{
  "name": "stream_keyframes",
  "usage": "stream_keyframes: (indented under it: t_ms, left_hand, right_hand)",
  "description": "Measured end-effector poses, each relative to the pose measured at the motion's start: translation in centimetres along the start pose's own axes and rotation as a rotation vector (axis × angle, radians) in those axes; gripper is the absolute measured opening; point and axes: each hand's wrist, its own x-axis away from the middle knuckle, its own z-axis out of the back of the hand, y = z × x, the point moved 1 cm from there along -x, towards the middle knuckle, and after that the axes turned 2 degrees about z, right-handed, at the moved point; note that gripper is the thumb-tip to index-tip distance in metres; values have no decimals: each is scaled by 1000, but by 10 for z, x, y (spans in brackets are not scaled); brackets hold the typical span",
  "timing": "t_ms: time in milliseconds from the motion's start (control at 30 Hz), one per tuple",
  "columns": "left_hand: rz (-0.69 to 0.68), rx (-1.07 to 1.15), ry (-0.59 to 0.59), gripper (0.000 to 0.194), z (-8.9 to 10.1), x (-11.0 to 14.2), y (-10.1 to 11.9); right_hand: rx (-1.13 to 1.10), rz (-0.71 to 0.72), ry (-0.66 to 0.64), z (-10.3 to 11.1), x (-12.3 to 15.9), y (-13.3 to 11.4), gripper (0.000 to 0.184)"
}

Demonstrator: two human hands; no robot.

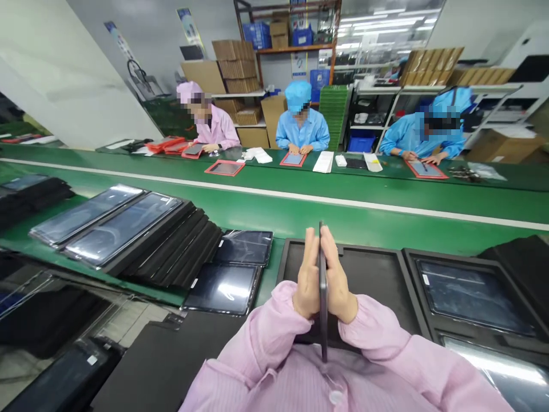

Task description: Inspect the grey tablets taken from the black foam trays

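Note:
A thin dark tablet (pixel 323 303) stands on edge in front of my chest, seen almost edge-on. My left hand (pixel 306 283) presses flat against one face of it. Against the opposite face lies my right hand (pixel 338 280), fingers straight and pointing forward, so the tablet is held between both palms. Below and just beyond my hands is a black foam tray (pixel 373 280). To the right, another black tray (pixel 409 260) holds a tablet with a shiny screen (pixel 467 292). The tablet's two faces are hidden by my hands and the viewing angle.
Left of me, two tablets (pixel 223 289) lie on the green bench beside stacked black trays (pixel 171 246) topped with glossy screens (pixel 124 226). Across the green belt (pixel 274 197), several co-workers (pixel 302 123) handle tablets in red frames. Shelves with boxes (pixel 235 60) stand behind them.

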Motion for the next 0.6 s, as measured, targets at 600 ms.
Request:
stream_keyframes:
  t_ms: [600]
  left_hand:
    - [528,343,-9,63,-38,-36,46]
  right_hand:
    - [54,-479,184,37,-18,-27,44]
